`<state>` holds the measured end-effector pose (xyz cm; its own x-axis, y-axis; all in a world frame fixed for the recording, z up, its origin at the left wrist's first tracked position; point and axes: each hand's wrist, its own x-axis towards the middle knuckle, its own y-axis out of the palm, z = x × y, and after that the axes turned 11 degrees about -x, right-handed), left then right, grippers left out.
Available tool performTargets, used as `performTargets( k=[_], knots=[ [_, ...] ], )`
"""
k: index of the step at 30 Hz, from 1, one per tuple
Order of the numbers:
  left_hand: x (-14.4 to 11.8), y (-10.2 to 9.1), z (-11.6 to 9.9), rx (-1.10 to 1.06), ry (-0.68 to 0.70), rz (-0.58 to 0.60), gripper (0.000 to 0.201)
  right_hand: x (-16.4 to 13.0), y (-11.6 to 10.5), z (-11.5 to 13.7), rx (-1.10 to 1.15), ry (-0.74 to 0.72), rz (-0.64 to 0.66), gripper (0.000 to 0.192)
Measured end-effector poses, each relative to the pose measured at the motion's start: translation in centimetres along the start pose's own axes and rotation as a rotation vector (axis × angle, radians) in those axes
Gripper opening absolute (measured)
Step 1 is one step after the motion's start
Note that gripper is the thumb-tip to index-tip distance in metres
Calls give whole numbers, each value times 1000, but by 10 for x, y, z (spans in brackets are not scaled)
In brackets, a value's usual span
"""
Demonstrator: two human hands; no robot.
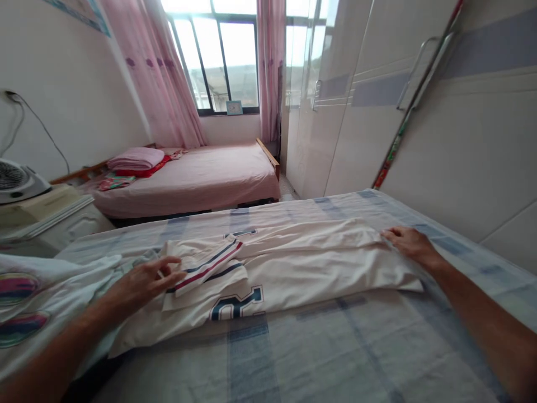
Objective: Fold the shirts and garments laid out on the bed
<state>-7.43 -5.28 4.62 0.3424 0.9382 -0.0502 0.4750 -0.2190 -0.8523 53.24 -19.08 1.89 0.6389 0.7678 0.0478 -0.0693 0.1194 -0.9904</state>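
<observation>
A cream T-shirt (310, 263) with navy lettering lies in a long strip on the bed, its sides turned inward. One sleeve (213, 263), edged with navy and dark red stripes, rests on top at the left end. My left hand (153, 280) is over that sleeve end, its fingers apart and the fingertips touching the fabric. At the other end, my right hand (406, 243) pinches the shirt's far hem corner between thumb and fingers. The near hem corner lies loose on the sheet.
A blue and white checked sheet (310, 358) covers the bed. White printed clothing (54, 296) lies at the left. Beyond are a pink bed (218, 168), a glossy wardrobe (352, 112) on the right, and a fan (19, 179) on a cabinet.
</observation>
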Motion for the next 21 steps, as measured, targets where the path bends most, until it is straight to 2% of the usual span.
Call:
performTargets(
  k=[2, 4, 7, 9, 12, 14, 16, 19, 21],
  knots=[
    [-8, 10, 2, -14, 15, 97, 63, -6, 1, 2, 19, 5, 26, 36],
    [-12, 18, 1, 12, 48, 107, 67, -9, 3, 4, 48, 7, 29, 35],
    [-13, 24, -4, 29, 109, 24, 52, -12, 6, 11, 138, -39, -6, 26],
    [-11, 24, -5, 24, 140, -52, 44, -15, 3, 15, 241, -37, -110, 20],
    [-10, 21, -3, 8, 149, -166, 40, -17, -5, 16, 586, -29, -229, 20],
    [-10, 19, -1, -7, 149, -188, 38, -20, -9, 11, 800, -36, -155, 15],
    [-10, 19, -1, -28, 135, -172, 37, -23, -9, 5, 886, -20, -2, 10],
    [-9, 20, -4, -68, 67, -130, 37, -28, -4, 2, 880, 37, 179, 9],
    [-8, 20, -9, -96, 24, -125, 39, -29, -1, 6, 796, 32, 224, 16]
  ],
)
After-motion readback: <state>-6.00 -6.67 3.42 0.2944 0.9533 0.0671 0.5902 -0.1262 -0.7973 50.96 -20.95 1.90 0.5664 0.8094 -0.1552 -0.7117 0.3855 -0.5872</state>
